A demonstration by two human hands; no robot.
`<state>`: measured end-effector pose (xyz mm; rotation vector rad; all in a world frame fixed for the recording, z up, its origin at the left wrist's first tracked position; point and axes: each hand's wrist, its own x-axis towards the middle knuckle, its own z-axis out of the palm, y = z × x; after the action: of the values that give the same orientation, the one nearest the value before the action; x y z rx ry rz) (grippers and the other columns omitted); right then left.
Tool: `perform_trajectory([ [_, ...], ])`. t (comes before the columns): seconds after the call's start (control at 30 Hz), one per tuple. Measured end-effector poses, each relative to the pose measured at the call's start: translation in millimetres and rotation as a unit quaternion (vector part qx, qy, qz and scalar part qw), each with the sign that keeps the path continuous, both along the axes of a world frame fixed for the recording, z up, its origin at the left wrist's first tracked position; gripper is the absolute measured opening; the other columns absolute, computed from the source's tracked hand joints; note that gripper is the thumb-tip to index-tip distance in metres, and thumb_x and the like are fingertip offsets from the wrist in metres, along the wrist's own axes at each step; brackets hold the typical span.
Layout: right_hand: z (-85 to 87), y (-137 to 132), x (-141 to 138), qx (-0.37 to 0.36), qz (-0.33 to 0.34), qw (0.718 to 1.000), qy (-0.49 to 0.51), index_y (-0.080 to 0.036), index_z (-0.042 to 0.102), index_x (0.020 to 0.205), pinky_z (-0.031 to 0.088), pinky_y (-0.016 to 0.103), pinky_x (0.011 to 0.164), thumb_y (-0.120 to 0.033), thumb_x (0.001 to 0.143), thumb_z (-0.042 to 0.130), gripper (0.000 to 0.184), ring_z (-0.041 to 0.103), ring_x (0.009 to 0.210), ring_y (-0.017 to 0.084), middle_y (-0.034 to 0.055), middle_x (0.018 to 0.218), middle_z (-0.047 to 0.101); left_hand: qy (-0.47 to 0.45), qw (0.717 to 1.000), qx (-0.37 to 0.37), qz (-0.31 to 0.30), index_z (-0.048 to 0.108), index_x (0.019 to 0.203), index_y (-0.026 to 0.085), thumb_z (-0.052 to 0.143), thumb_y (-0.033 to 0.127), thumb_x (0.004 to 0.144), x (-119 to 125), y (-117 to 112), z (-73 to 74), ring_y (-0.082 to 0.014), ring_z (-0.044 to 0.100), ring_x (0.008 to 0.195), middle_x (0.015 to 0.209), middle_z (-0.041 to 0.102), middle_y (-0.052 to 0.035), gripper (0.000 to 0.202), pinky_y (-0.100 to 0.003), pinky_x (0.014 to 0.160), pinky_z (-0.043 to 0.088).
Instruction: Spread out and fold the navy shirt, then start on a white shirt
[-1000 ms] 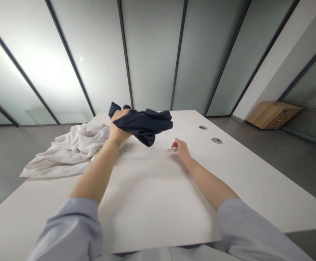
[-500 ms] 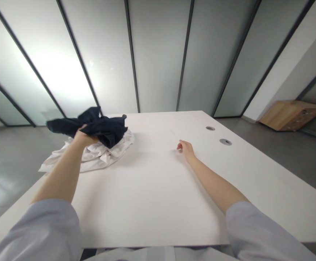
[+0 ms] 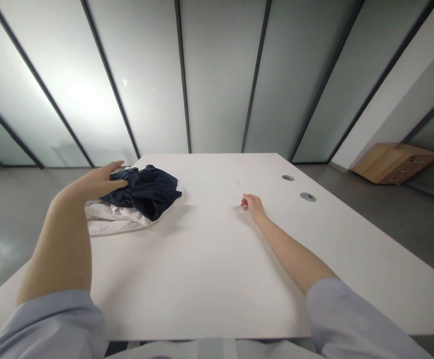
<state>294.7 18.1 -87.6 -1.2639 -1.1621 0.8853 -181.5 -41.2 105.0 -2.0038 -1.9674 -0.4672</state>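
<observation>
A crumpled navy garment (image 3: pixel 149 188) lies bunched on top of a white cloth (image 3: pixel 117 219) at the table's left side. My left hand (image 3: pixel 96 182) is just left of the navy garment, its thumb and fingers spread apart and nothing held. Whether its fingertips still brush the fabric, I cannot tell. On the right, my right hand (image 3: pixel 253 205) rests low at the tabletop, fingers curled in loosely with no object visible in them.
Both arms reach over a white table (image 3: pixel 202 279). Two round cable holes, a far one (image 3: pixel 287 178) and a nearer one (image 3: pixel 308 197), are set in its right side. A wooden cabinet (image 3: pixel 392 162) stands on the floor at right. Frosted glass panels (image 3: pixel 217 75) line the back.
My left hand has let go of the navy garment and drawn back left, fingers opening. The garment has dropped onto the white cloth. My right hand stays in about the same place.
</observation>
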Motion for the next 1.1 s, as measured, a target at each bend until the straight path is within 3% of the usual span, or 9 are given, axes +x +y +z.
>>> perform_trajectory([
  [0.1, 0.7, -0.5, -0.1, -0.001, -0.003, 1.0, -0.006, -0.02, 0.056, 0.057, 0.037, 0.024, 0.046, -0.051, 0.068, 0.055, 0.033, 0.051, 0.049, 0.013, 0.0014, 0.051, 0.059, -0.019, 0.997, 0.006, -0.069, 0.041, 0.14, 0.015, 0.041, 0.058, 0.086, 41.7, -5.7, -3.5, -0.0222, 0.052, 0.12, 0.135, 0.054, -0.0063, 0.068, -0.035, 0.102, 0.039],
  [0.2, 0.9, 0.3, 0.3, -0.004, 0.003, 1.0, -0.005, -0.02, 0.056, 0.057, 0.037, 0.024, 0.047, -0.052, 0.067, 0.055, 0.033, 0.051, 0.049, 0.014, 0.0014, 0.051, 0.059, 0.068, 0.988, -0.05, -0.126, 0.049, 0.137, 0.023, 0.053, 0.06, 0.078, 72.5, 3.4, -37.1, -0.03, 0.04, 0.132, 0.143, 0.047, -0.0074, 0.07, -0.042, 0.11, 0.03],
  [0.33, 1.8, 1.0, -0.1, -0.005, 0.013, 1.0, -0.019, -0.02, 0.055, 0.056, 0.039, 0.025, 0.049, -0.052, 0.067, 0.055, 0.033, 0.053, 0.05, 0.014, 0.0018, 0.051, 0.059, 0.121, 0.97, -0.175, -0.115, 0.055, 0.132, 0.026, 0.061, 0.042, 0.073, 68.2, 20.2, -83.8, -0.0309, 0.039, 0.134, 0.143, 0.047, -0.0102, 0.062, -0.046, 0.109, 0.03],
  [0.47, 3.1, -1.0, -3.2, -0.008, 0.023, 0.999, -0.047, -0.021, 0.056, 0.056, 0.04, 0.026, 0.05, -0.051, 0.067, 0.053, 0.032, 0.054, 0.051, 0.015, 0.0023, 0.051, 0.059, 0.122, 0.959, -0.234, -0.105, 0.058, 0.128, 0.026, 0.062, 0.033, 0.068, 65.3, 20.7, -82.5, -0.0334, 0.043, 0.131, 0.14, 0.051, -0.0121, 0.06, -0.051, 0.107, 0.032],
  [0.6, 3.1, -0.6, -4.1, -0.01, -0.006, 0.999, -0.03, -0.021, 0.056, 0.056, 0.039, 0.026, 0.05, -0.047, 0.066, 0.053, 0.028, 0.052, 0.051, 0.015, 0.0021, 0.051, 0.059, 0.072, 0.977, -0.13, -0.152, 0.057, 0.127, 0.021, 0.056, 0.042, 0.077, 113.5, 14.2, -63.0, -0.0319, 0.048, 0.126, 0.134, 0.056, -0.0118, 0.054, -0.048, 0.107, 0.032],
  [0.67, 3.3, 1.3, -1.3, -0.018, -0.025, 1.0, -0.007, -0.021, 0.055, 0.056, 0.038, 0.025, 0.049, -0.044, 0.064, 0.054, 0.025, 0.052, 0.052, 0.015, 0.0017, 0.051, 0.059, 0.021, 0.975, -0.059, -0.213, 0.053, 0.129, 0.018, 0.051, 0.04, 0.083, 150.3, 14.8, -67.3, -0.0266, 0.052, 0.122, 0.129, 0.059, -0.0104, 0.051, -0.04, 0.107, 0.035],
  [0.8, 4.7, 3.7, 8.6, -0.026, 0.015, 0.999, 0.01, -0.02, 0.057, 0.058, 0.038, 0.025, 0.052, -0.041, 0.062, 0.058, 0.021, 0.054, 0.055, 0.015, 0.0016, 0.053, 0.061, -0.06, 0.968, -0.021, -0.242, 0.054, 0.126, 0.017, 0.052, 0.036, 0.084, 213.8, 23.5, -111.7, -0.025, 0.051, 0.12, 0.126, 0.059, -0.0093, 0.046, -0.039, 0.104, 0.039],
  [0.93, 4.7, -1.8, 13.0, -0.017, 0.063, 0.998, -0.025, -0.02, 0.058, 0.059, 0.041, 0.025, 0.056, -0.04, 0.065, 0.056, 0.021, 0.055, 0.058, 0.015, 0.0019, 0.058, 0.063, -0.086, 0.974, -0.063, -0.201, 0.058, 0.119, 0.019, 0.05, 0.028, 0.084, 234.5, 32.5, -158.9, -0.0248, 0.05, 0.119, 0.123, 0.06, -0.0096, 0.037, -0.039, 0.103, 0.039],
  [1.1, 4.9, -16.5, 8.6, 0.049, 0.024, 0.974, -0.221, -0.022, 0.059, 0.065, 0.044, 0.028, 0.067, -0.037, 0.076, 0.047, 0.022, 0.058, 0.068, 0.017, 0.0016, 0.068, 0.065, -0.108, 0.973, -0.073, -0.189, 0.059, 0.119, 0.02, 0.049, 0.03, 0.085, 224.6, 33.6, -171.5, -0.0245, 0.049, 0.119, 0.124, 0.059, -0.0084, 0.036, -0.038, 0.103, 0.039],
])
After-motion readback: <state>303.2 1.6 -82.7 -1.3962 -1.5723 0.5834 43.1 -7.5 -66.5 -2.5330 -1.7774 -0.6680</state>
